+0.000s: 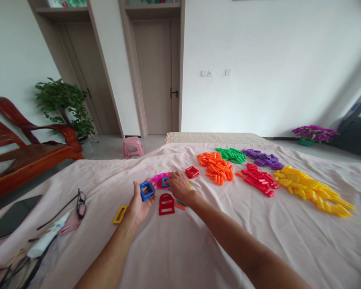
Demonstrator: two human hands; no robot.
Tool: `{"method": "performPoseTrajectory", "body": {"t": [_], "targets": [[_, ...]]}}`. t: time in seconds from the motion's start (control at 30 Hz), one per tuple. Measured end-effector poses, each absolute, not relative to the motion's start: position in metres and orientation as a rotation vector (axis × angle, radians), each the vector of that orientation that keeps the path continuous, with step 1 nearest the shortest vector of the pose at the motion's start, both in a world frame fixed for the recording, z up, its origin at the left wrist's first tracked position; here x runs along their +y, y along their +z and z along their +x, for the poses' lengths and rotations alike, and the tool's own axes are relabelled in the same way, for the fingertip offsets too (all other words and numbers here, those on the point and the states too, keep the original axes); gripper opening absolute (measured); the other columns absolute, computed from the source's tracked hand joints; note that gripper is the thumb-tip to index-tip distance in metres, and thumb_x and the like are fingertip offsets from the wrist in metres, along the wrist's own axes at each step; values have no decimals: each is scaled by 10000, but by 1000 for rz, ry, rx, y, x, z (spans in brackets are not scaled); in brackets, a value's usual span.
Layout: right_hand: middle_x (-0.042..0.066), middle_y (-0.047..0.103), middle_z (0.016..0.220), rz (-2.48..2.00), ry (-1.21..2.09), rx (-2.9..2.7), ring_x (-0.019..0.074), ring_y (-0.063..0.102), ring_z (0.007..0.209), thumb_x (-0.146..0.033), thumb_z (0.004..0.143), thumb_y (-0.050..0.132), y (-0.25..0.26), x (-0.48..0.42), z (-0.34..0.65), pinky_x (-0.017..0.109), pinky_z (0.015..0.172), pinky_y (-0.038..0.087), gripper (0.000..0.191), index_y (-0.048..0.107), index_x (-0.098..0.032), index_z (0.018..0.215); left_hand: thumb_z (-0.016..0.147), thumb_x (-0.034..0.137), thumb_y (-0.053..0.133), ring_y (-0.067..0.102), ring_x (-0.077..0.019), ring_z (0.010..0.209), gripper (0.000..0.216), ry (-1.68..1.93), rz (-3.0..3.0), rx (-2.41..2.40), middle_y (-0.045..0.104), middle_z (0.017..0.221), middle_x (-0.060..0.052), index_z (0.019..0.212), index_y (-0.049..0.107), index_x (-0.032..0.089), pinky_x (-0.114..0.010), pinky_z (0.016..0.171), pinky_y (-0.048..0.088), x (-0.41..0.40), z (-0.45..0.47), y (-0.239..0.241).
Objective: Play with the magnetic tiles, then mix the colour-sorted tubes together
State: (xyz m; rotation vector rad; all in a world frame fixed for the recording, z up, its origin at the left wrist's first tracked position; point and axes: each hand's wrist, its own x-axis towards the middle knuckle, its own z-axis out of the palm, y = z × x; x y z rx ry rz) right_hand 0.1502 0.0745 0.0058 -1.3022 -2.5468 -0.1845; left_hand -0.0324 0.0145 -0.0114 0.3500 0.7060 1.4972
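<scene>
My left hand (142,204) is closed around blue square plastic frames (147,191), apparently stacked, held above the cloth. My right hand (180,184) reaches over the small pieces, fingers bent down and together beside a teal frame (165,182); what they hold is hidden. Pink scalloped pieces (155,179) lie between the two hands. Just beyond my right hand sit red square frames (192,172). Nearer me are a red arched frame (166,204) and an orange stick (179,206), and a yellow rectangular frame (119,214) lies left of my left wrist.
On the cloth-covered table (216,249), piles of orange (218,168), green (231,155), purple (263,158), red (260,179) and yellow pieces (311,188) spread to the right. Glasses (81,202), a white tube (48,236) and a dark tablet (13,216) lie at left.
</scene>
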Motion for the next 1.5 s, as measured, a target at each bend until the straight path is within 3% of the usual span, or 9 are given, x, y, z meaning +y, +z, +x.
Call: {"method": "performPoseTrajectory", "body": {"t": [0.1, 0.23, 0.43, 0.63, 1.0, 1.23, 1.37, 1.5], "targets": [[135, 667, 991, -1254, -166, -2612, 260, 555, 999, -143, 882, 546, 3, 80, 150, 345, 859, 403, 166, 710, -141, 902, 952, 467, 460, 700, -157, 775, 390, 1478, 364, 708, 710, 933, -83, 1152, 630, 178, -264, 619, 594, 17, -35, -12], [131, 682, 996, -1233, -89, -2595, 240, 578, 997, -149, 912, 538, 4, 81, 158, 324, 883, 402, 176, 687, -136, 1005, 949, 437, 486, 697, -149, 732, 346, 1471, 360, 752, 704, 903, -72, 1117, 629, 170, -266, 602, 594, 20, -38, -14], [93, 694, 951, -1198, 49, -2515, 192, 587, 921, -148, 952, 496, 16, 78, 166, 278, 830, 406, 204, 678, -161, 1043, 936, 459, 502, 714, -202, 831, 377, 1424, 373, 707, 709, 948, -97, 1132, 612, 156, -449, 813, 609, 20, -36, -16], [74, 674, 942, -1061, 4, -2514, 173, 558, 876, -134, 961, 461, 18, 70, 163, 285, 850, 401, 256, 676, -171, 1095, 920, 478, 522, 718, -262, 918, 435, 1366, 391, 694, 705, 1024, -144, 1159, 601, 123, -499, 866, 590, 16, -32, -11], [74, 680, 938, -839, -49, -2595, 179, 561, 897, -135, 954, 477, 34, 62, 175, 298, 835, 413, 260, 686, -188, 1098, 913, 471, 535, 728, -235, 844, 416, 1343, 335, 732, 719, 937, -166, 1024, 645, 85, -351, 737, 629, 17, -30, -10], [88, 689, 1131, -936, 459, -2211, 176, 623, 997, -215, 972, 457, 27, 64, 176, 298, 899, 465, 303, 653, -169, 1198, 908, 452, 559, 729, -222, 834, 413, 1367, 363, 720, 719, 977, -124, 1186, 600, 150, -387, 742, 628, 19, -36, -14], [56, 715, 1002, -928, 724, -2126, 161, 649, 844, -247, 956, 482, 29, 59, 165, 268, 778, 502, 287, 690, -172, 1137, 902, 510, 526, 722, -200, 713, 436, 1305, 405, 729, 722, 897, -107, 1122, 617, 144, -351, 650, 628, 12, -30, -10], [38, 713, 1019, -864, 715, -2172, 163, 642, 939, -210, 948, 489, 36, 51, 153, 271, 863, 480, 277, 708, -215, 1117, 887, 546, 520, 733, -245, 787, 466, 1247, 430, 715, 723, 900, -126, 1042, 624, 119, -439, 729, 623, 5, -21, -5]]}}
